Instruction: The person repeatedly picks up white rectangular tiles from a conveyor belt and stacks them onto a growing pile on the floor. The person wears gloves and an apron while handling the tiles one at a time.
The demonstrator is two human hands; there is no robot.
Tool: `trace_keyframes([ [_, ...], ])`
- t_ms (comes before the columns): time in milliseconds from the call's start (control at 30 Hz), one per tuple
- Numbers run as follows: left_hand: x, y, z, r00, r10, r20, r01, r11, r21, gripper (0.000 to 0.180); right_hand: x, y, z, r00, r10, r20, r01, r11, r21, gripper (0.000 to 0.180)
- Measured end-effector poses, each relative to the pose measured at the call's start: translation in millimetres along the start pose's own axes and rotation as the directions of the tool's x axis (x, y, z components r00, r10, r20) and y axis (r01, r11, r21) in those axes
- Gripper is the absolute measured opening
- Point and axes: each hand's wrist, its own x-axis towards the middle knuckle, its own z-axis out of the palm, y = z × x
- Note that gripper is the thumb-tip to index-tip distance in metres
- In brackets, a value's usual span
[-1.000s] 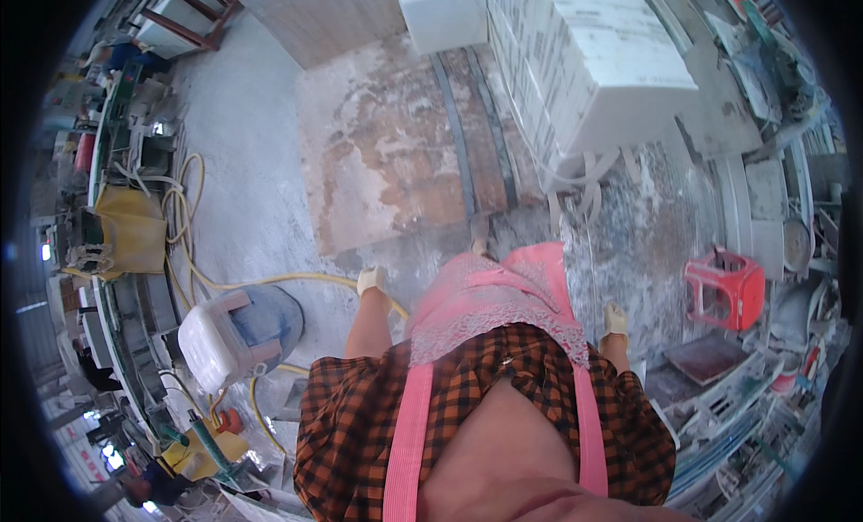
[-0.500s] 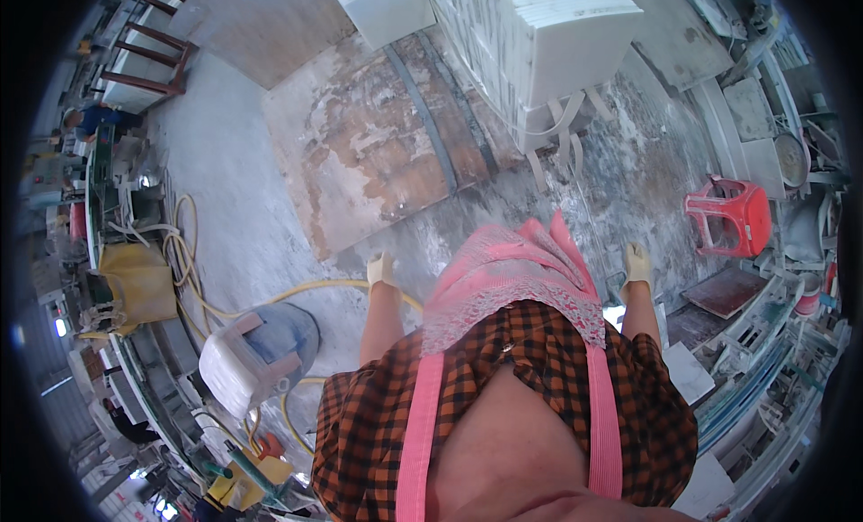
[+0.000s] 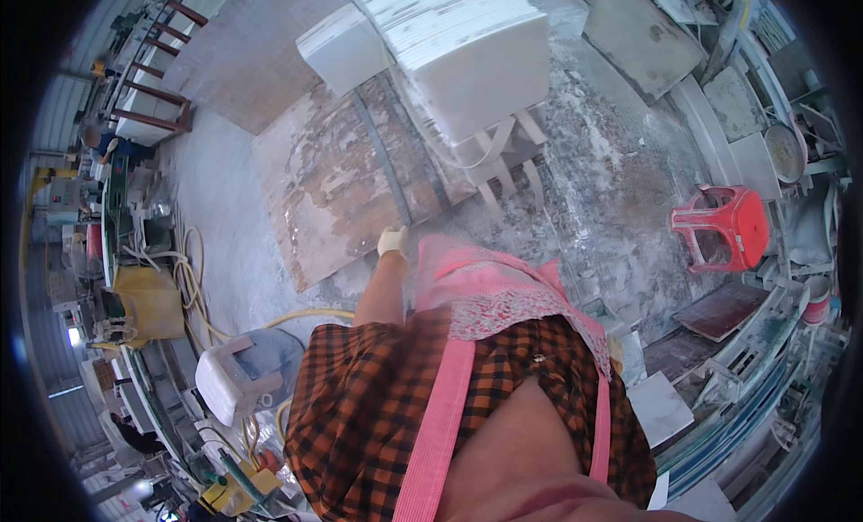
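Note:
My left hand, in a pale glove, hangs in front of me with its fingers curled in and nothing seen in them. Below it in the picture lies the near edge of a worn, stained board on the floor. Only a sliver of my right hand shows beside my right hip; its fingers are hidden behind the pink apron. Ahead stands a tall stack of white slabs, with loose pale straps trailing from its near end. Neither hand touches the stack.
A red plastic stool stands to the right, near leaning slabs. On the left are a white-and-blue container, a yellow hose and a yellow cloth-like cover. A smaller white block sits beside the stack.
The view has turned, so the slab stack and board sit further left. My left hand has swung forward; my right hand has drawn back, mostly out of sight beside my body.

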Motion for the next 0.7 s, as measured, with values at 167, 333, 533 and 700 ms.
trace_keyframes([
  [167,-32.2,110.7,100.5,0.973,0.174,0.154,-0.198,0.968,0.154,0.04,27.8,71.7,-8.1,0.946,0.315,-0.07,-0.294,0.931,0.218,0.045],
  [333,-85.3,246.5,184.6,0.859,0.43,0.279,-0.498,0.827,0.259,0.042,47.3,125.2,-12.8,0.962,0.272,0.014,-0.233,0.795,0.559,0.05],
  [533,-76.9,359.5,323.8,0.663,0.468,0.584,-0.608,0.792,0.055,0.043,-13.9,112.9,-0.5,0.859,0.501,0.105,-0.482,0.722,0.497,0.048],
  [700,-43.2,439.9,457.8,0.576,0.354,0.737,-0.73,0.628,0.269,0.038,-31.3,81.2,19.0,0.577,0.817,0.021,-0.659,0.45,0.603,0.041],
])
